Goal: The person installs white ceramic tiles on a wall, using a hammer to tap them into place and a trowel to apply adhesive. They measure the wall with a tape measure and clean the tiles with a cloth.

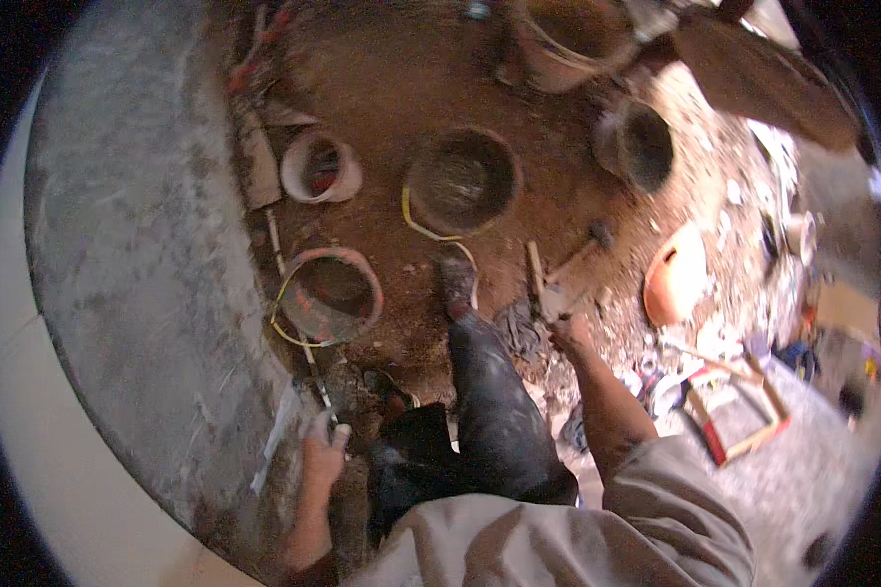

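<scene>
Low at the left, my left hand (323,437) is closed around the near end of a thin rod (325,391). The rod runs up toward a reddish-rimmed bucket (331,252) with a yellow handle; the bucket hides part of it. On the right, my right hand (575,336) is closed at what looks like a trowel, with a flat grey blade (555,301) beyond the fingers; its grip is hidden. A wooden handle (535,266) and a hammer (599,236) lie just past that hand. Dark crumpled cloth (521,331) is beside it.
A dark bucket (509,176) with a yellow handle stands ahead of my boot (457,279). Farther off are a white bucket (347,176), another bucket (612,142) and a large tub (548,67). An orange hard hat (677,274) and a wooden frame (775,416) lie right; a concrete slab (137,245) runs left.
</scene>
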A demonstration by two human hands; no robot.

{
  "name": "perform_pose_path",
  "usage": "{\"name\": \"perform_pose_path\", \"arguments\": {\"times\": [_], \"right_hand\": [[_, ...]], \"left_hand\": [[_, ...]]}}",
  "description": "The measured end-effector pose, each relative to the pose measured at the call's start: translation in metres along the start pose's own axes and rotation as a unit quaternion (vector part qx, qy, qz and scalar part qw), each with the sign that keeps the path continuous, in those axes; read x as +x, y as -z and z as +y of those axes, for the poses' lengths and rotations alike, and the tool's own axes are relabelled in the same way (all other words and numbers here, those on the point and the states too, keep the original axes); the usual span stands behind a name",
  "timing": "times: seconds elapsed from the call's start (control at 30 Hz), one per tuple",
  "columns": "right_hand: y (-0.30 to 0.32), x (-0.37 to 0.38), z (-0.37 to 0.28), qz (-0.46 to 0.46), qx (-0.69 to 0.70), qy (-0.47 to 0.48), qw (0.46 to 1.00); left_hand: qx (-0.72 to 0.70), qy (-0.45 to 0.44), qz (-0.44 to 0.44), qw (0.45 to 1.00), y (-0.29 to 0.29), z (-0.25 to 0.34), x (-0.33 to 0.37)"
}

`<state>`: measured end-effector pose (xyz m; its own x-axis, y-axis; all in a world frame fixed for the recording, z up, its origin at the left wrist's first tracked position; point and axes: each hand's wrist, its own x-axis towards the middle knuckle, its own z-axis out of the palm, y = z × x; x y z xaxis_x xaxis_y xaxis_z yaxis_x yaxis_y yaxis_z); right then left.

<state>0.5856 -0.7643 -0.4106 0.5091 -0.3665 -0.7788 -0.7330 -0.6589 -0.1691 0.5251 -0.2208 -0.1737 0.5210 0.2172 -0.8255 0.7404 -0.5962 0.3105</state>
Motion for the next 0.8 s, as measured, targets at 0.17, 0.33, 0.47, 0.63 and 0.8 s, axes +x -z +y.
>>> {"name": "perform_pose_path", "arguments": {"times": [0.17,0.33,0.47,0.63,0.8], "right_hand": [[0.04,0.06,-0.038,0.076,-0.122,0.253,0.957],[0.049,0.031,0.015,-0.003,-0.285,-0.032,0.958],[0.033,-0.009,0.069,-0.085,-0.333,-0.032,0.939],[-0.015,0.047,0.16,-0.203,-0.493,0.071,0.843],[-0.144,0.147,0.268,-0.118,-0.337,-0.051,0.933]], "left_hand": [[0.005,0.013,0.003,1.0,-0.046,0.024,-0.003],[0.06,-0.026,0.074,0.995,-0.084,0.013,-0.005],[0.04,-0.012,0.031,0.999,-0.117,0.025,0.002],[-0.034,-0.045,0.009,0.998,-0.186,-0.02,0.004],[0.186,0.118,-0.106,0.97,-0.194,-0.01,-0.007]]}}
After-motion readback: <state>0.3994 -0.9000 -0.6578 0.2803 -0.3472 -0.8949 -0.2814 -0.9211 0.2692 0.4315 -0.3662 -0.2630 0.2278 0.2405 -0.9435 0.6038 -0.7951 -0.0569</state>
